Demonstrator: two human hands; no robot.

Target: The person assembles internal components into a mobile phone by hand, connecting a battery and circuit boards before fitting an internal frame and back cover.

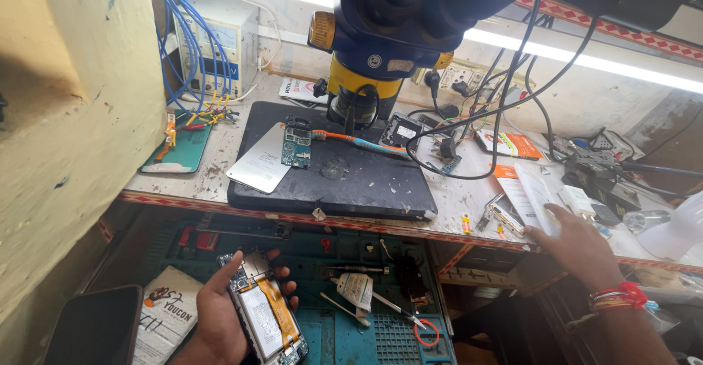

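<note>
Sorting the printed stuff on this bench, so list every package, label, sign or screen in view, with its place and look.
Power supply meter: back left of the bench, pale box, light dial face.
Orange-and-white packet: right of the black mat, flat.
White leaflet: bench front right, under the right hand.
Printed card: lower tray, left of the left hand, white with orange-black mark.
Dark phone screen: bottom left, blank.

One microscope [395, 28], one toothbrush [359, 142], two hands, one opened phone [265, 319], one circuit board [296, 147]
</note>
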